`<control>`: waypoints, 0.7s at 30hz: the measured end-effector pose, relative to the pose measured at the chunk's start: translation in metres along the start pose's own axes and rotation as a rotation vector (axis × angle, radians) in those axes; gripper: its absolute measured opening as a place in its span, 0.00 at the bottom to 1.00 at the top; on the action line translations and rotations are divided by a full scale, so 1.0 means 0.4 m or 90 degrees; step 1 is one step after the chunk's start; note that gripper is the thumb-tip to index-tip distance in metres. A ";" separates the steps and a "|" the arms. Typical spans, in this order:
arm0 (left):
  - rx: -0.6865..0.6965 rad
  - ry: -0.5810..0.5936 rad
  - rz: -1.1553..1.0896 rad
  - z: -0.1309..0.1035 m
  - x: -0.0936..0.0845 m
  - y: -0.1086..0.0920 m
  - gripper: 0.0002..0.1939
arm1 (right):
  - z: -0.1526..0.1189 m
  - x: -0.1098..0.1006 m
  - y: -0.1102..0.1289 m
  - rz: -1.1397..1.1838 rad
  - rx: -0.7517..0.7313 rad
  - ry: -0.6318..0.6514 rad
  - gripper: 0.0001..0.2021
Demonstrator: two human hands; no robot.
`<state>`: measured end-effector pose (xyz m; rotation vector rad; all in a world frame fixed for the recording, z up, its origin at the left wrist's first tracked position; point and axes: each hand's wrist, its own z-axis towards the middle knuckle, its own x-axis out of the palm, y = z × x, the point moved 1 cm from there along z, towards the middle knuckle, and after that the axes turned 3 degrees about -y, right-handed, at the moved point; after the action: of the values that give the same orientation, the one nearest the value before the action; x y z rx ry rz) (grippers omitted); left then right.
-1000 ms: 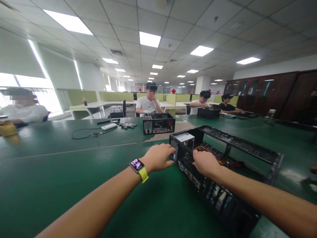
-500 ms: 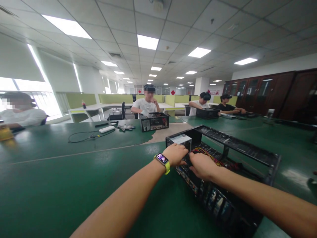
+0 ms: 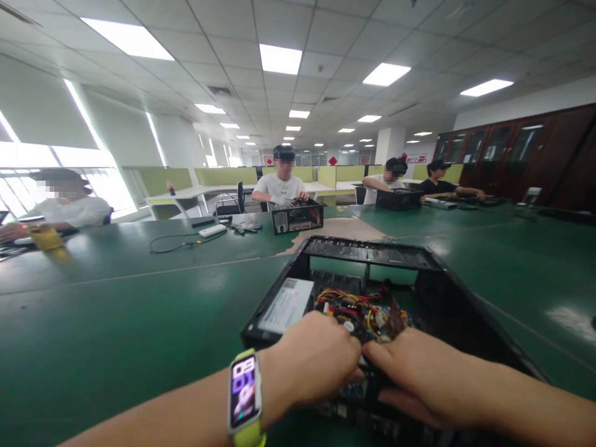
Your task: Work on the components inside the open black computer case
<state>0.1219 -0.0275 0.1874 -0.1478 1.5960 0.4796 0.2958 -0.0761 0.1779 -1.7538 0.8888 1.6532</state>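
Note:
An open black computer case (image 3: 367, 252) lies on the green table (image 3: 139, 310) right in front of me. Inside it I see a power supply with a grey label (image 3: 286, 304) and a tangle of red and yellow cables (image 3: 358, 307). My left hand (image 3: 311, 363), with a yellow-strapped watch (image 3: 244, 394) on the wrist, is curled over the case's near edge. My right hand (image 3: 419, 375) grips the same edge beside it, the two hands touching. My fingertips are hidden inside the case.
Across the table a person in white works at a second case (image 3: 298, 216); two more people sit at a third case (image 3: 398, 198). A white power strip (image 3: 212, 230) and cable (image 3: 172, 243) lie mid-table. A yellow cup (image 3: 44, 237) stands far left by another person.
The case has turned and come closer to me, its open top now facing up toward the camera. Both hands moved from its left end to its near edge.

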 end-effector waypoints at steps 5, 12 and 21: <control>0.003 0.123 -0.160 -0.126 -0.050 -0.047 0.17 | -0.004 -0.034 0.089 0.142 -0.154 0.044 0.05; -0.199 0.310 -0.039 0.014 0.011 0.131 0.14 | 0.225 -0.023 -0.003 0.067 0.018 0.183 0.16; -0.106 0.482 -0.074 0.065 0.101 0.143 0.13 | 0.331 0.111 -0.007 -0.098 0.135 0.200 0.25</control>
<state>0.1205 0.0419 0.1599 -0.6021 2.2655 0.4938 0.2164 0.0251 0.1232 -1.9074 0.9997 1.1594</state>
